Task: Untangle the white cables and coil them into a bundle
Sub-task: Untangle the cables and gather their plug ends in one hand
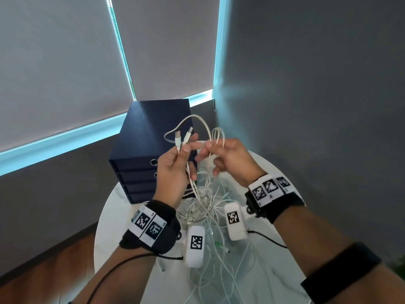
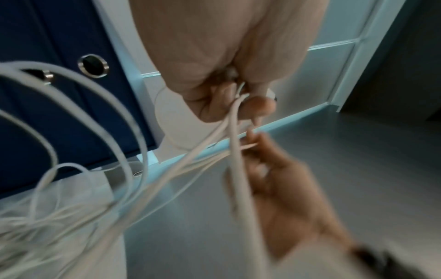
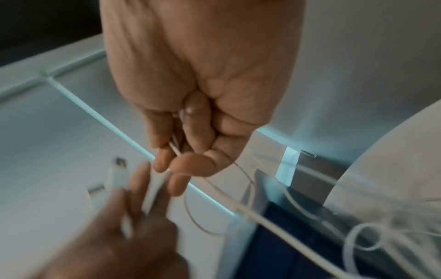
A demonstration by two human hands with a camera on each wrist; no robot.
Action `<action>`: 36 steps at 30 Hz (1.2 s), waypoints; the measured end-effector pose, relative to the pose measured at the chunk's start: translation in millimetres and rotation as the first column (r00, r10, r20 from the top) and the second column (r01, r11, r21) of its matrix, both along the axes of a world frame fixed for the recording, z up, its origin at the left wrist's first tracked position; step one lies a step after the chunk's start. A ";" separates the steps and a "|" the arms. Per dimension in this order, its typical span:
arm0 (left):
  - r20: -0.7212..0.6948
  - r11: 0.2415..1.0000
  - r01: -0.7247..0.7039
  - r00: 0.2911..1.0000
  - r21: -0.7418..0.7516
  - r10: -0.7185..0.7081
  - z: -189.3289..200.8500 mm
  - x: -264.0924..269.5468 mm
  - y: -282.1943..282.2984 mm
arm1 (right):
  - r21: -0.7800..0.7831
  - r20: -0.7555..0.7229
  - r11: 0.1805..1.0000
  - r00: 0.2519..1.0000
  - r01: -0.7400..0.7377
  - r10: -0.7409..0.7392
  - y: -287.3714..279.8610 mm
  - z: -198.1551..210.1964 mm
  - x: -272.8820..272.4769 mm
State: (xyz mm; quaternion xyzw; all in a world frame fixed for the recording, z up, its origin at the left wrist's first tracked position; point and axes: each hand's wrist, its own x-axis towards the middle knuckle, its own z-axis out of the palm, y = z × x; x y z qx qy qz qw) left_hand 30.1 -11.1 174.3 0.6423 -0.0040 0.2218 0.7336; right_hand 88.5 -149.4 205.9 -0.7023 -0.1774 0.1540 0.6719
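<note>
We held the white cables [image 1: 200, 189] above the bench [image 1: 271, 170]: our left hand [image 1: 175, 170] pinched two plug ends [image 1: 183, 139], our right hand [image 1: 228, 161] gripped a few loops. Most cable lay tangled below; we judged the untangling barely begun and no bundle coiled.

Left hand [image 1: 175, 165] pinches 2 plugs [image 1: 183, 139]; right hand [image 1: 228, 159] grips looped cables [image 1: 217, 137] above a tangle [image 1: 203, 207] on the table [image 1: 269, 170], beside a box [image 1: 151, 137].
</note>
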 end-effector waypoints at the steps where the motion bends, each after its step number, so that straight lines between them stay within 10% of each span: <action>1: 0.004 1.000 0.002 1.000 -0.006 -0.002 -5.6 -1.4 -1.2 | 0.091 -0.040 0.995 0.999 0.032 -0.028 2.5 11.0 2.4; 12: -0.270 0.967 0.220 0.946 0.128 -0.180 -80.0 -8.8 -10.2 | 0.483 0.161 0.873 0.974 0.065 -0.161 -4.5 144.6 22.9; 21: -0.294 0.987 0.133 0.950 0.087 -0.102 -73.5 6.6 14.8 | 0.121 0.139 0.916 0.907 0.383 -0.397 -62.5 59.7 63.5; 29: -0.468 0.997 -0.005 0.883 0.083 0.043 -99.5 -0.2 27.3 | -0.084 0.112 0.636 0.641 0.767 -0.759 -140.9 -20.1 88.9; 36: -0.410 0.993 0.118 0.905 -0.021 -0.116 -88.4 -2.7 9.7 | -0.630 0.039 0.677 0.886 0.381 -0.462 -128.4 -56.3 62.6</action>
